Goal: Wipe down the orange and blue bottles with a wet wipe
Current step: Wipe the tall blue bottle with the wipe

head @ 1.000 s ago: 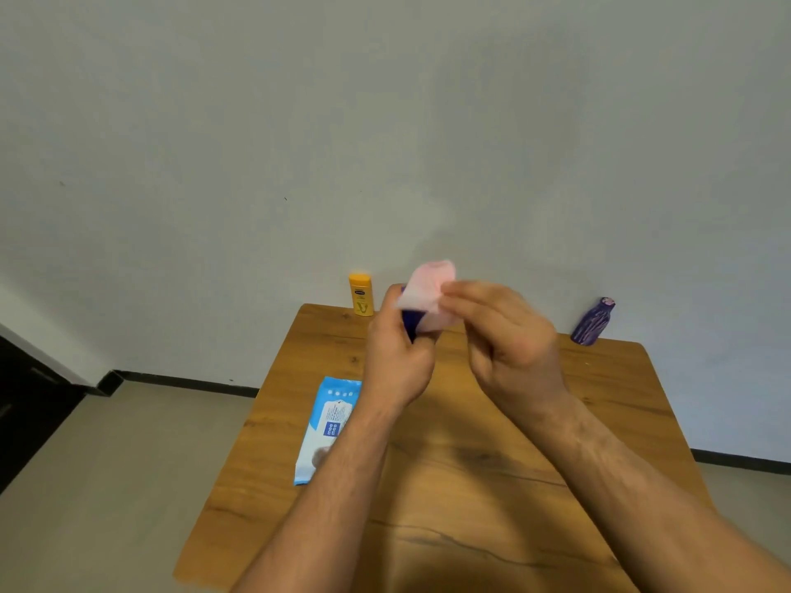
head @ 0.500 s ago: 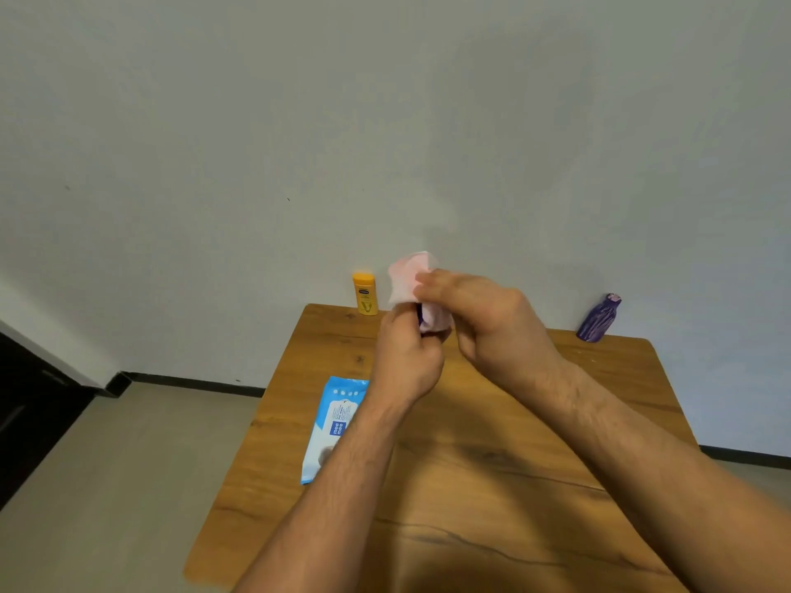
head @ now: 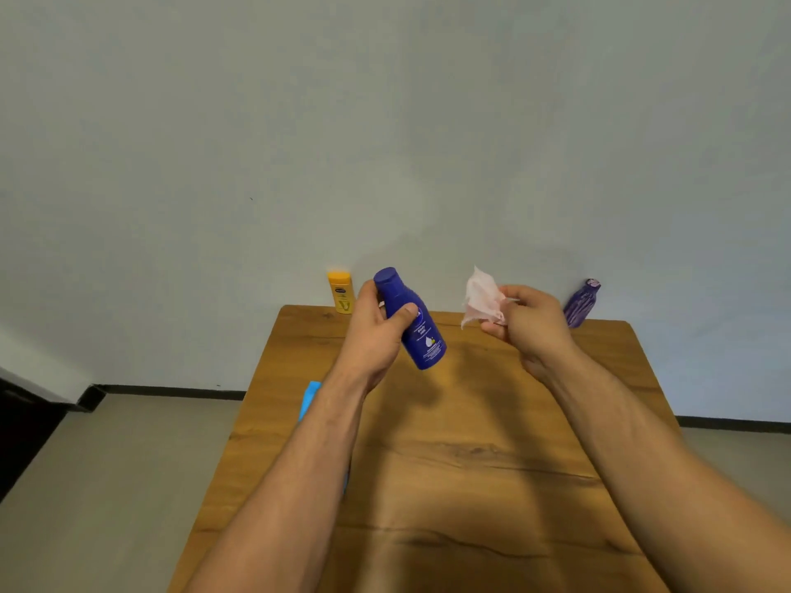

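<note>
Change since half a second ago: the two hands, then closed together with the wipe over the bottle's top, now stand apart, and the bottle is uncovered.

A light-blue wipes pack (head: 311,398) lies flat at the left edge of the table (head: 471,472), mostly hidden behind the left forearm. The orange bottle (head: 341,291) stands upright at the far left corner, against the wall (head: 385,122); it is smooth plastic with a flat-sided shape and a rounded top.

The left hand (head: 374,338) holds the blue bottle (head: 411,321) in the air above the far part of the table. Its fingers (head: 369,295) curl round the back and the thumb crosses the front below the neck. The bottle's long axis is tilted, with the round cap up and to the left and the base down and to the right. It is glossy dark-blue plastic with white print, its label side facing the camera.

The wet wipe (head: 481,299), a thin, crumpled, pale pink sheet, is pinched at its right edge by the fingers (head: 511,293) of the right hand (head: 533,325), clear of the blue bottle.

A purple ribbed bottle (head: 581,303) stands at the far right corner, leaning right. The table is wood-grained with dark streaks.
</note>
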Demonstrator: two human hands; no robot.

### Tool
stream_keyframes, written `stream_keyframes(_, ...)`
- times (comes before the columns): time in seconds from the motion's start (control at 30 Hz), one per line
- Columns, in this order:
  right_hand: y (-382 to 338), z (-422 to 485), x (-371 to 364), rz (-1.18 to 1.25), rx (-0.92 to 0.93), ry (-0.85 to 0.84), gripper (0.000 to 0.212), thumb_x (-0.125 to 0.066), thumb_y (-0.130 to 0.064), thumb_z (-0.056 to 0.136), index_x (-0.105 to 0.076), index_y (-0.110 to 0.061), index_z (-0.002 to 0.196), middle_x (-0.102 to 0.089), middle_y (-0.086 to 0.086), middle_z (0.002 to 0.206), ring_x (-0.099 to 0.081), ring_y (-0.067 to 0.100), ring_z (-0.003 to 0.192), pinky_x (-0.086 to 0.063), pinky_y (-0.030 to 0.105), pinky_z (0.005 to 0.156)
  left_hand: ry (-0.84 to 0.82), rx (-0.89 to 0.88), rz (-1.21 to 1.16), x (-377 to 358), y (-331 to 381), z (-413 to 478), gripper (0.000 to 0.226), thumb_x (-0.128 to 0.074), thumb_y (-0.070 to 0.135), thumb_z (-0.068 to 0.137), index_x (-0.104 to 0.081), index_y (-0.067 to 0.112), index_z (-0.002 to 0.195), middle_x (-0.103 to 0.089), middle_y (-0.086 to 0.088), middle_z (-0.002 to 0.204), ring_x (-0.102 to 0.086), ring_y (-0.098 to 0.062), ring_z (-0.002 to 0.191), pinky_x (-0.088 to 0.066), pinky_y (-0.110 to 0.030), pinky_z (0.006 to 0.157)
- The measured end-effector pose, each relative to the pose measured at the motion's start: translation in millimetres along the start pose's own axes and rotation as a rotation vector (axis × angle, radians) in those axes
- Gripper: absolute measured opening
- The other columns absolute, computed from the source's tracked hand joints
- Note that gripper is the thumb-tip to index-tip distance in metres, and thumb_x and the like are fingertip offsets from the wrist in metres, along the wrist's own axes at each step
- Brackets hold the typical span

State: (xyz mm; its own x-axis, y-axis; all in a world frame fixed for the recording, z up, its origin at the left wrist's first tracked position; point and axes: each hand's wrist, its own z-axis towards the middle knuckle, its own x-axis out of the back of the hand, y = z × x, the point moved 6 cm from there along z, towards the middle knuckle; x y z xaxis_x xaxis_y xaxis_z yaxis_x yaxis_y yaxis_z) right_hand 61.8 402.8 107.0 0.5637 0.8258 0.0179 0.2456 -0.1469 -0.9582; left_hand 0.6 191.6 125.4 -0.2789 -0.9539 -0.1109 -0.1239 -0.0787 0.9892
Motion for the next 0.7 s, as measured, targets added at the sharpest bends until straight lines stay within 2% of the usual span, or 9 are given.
stream_keyframes(0.07, 16.1, 8.3, 2.5, 0.253, -0.133, -0.010, 0.023, -0.044, 0.009, 0.099, -0.061, 0.004, 0.114, -0.070, 0.015, 0.102, -0.075, 0.017, 0.081, -0.061, 0.022, 0.076, 0.022, -0.058, 0.098, -1.3, -3.8, 15.8, 0.036, -0.068, 0.000, 0.090, -0.056, 0.017, 0.119, -0.066, -0.002, 0.110, -0.065, -0.018, 0.103, -0.056, -0.025, 0.080)
stream_keyframes(0.13, 29.9, 22.1, 8.8, 0.354, -0.186, 0.007, 0.024, -0.047, 0.014, 0.094, -0.059, 0.009, 0.114, -0.068, 0.014, 0.107, -0.071, 0.021, 0.095, -0.058, 0.027, 0.090, 0.061, -0.107, 0.221, -2.6, -10.6, 35.4, 0.039, -0.074, 0.003, 0.084, -0.062, 0.014, 0.119, -0.068, 0.000, 0.111, -0.064, -0.016, 0.105, -0.053, -0.023, 0.084)
stream_keyframes(0.2, 43.9, 40.4, 16.9, 0.220, -0.161, 0.032, 0.035, -0.051, 0.018, 0.086, -0.064, 0.008, 0.117, -0.072, 0.010, 0.106, -0.069, 0.023, 0.102, -0.056, 0.030, 0.095, 0.098, -0.112, 0.289, -6.7, -20.5, 54.3, 0.044, -0.078, 0.004, 0.080, -0.064, 0.012, 0.121, -0.070, 0.001, 0.113, -0.064, -0.012, 0.106, -0.051, -0.016, 0.082)
stream_keyframes(0.27, 57.2, 58.5, 25.3, 0.051, -0.122, 0.098, 0.044, -0.060, 0.014, 0.082, -0.067, 0.001, 0.123, -0.073, 0.008, 0.109, -0.069, 0.023, 0.104, -0.055, 0.038, 0.100, 0.139, -0.098, 0.309, -12.1, -30.4, 72.0, 0.049, -0.081, 0.005, 0.078, -0.064, 0.012, 0.123, -0.069, 0.005, 0.111, -0.064, -0.007, 0.103, -0.052, -0.012, 0.078)
stream_keyframes(0.33, 63.6, 73.1, 29.6, 0.029, -0.109, 0.154, 0.041, -0.066, 0.008, 0.083, -0.067, -0.004, 0.122, -0.073, 0.009, 0.112, -0.070, 0.024, 0.106, -0.055, 0.043, 0.101, 0.170, -0.083, 0.330, -20.5, -40.9, 90.7, 0.049, -0.083, 0.006, 0.076, -0.064, 0.013, 0.120, -0.068, 0.009, 0.105, -0.063, -0.005, 0.096, -0.051, -0.009, 0.073)
stream_keyframes(0.4, 69.4, 86.5, 30.5, 0.017, -0.118, 0.177, 0.037, -0.068, 0.003, 0.086, -0.069, -0.007, 0.121, -0.073, 0.007, 0.113, -0.069, 0.023, 0.106, -0.055, 0.042, 0.100, 0.176, -0.079, 0.359, -30.2, -53.0, 108.4, 0.045, -0.083, 0.006, 0.076, -0.065, 0.014, 0.116, -0.066, 0.013, 0.100, -0.062, -0.004, 0.091, -0.048, -0.006, 0.069)
stream_keyframes(0.5, 81.5, 109.5, 28.8, -0.080, -0.122, 0.154, 0.033, -0.068, -0.002, 0.086, -0.072, -0.011, 0.118, -0.073, 0.005, 0.112, -0.069, 0.024, 0.105, -0.057, 0.040, 0.094, 0.162, -0.087, 0.421, -46.8, -73.8, 141.7, 0.042, -0.082, 0.007, 0.076, -0.066, 0.017, 0.114, -0.065, 0.019, 0.096, -0.062, -0.002, 0.090, -0.047, -0.008, 0.073)
stream_keyframes(0.6, 92.0, 125.1, 29.1, -0.181, -0.110, 0.153, 0.031, -0.065, -0.006, 0.091, -0.071, -0.013, 0.120, -0.071, 0.002, 0.112, -0.066, 0.021, 0.103, -0.055, 0.027, 0.078, 0.166, -0.086, 0.447, -58.6, -96.3, 172.1, 0.041, -0.079, 0.007, 0.078, -0.064, 0.020, 0.114, -0.066, 0.017, 0.100, -0.062, -0.005, 0.094, -0.050, -0.015, 0.080)
stream_keyframes(0.7, 97.2, 143.8, 29.5, -0.376, -0.053, 0.181, 0.025, -0.062, -0.014, 0.097, -0.069, -0.018, 0.121, -0.070, -0.001, 0.115, -0.064, 0.016, 0.100, -0.057, 0.029, 0.082, 0.167, -0.076, 0.458, -69.6, -122.3, 199.6, 0.040, -0.076, 0.004, 0.081, -0.060, 0.023, 0.113, -0.066, 0.012, 0.105, -0.061, -0.010, 0.099, -0.049, -0.016, 0.082)
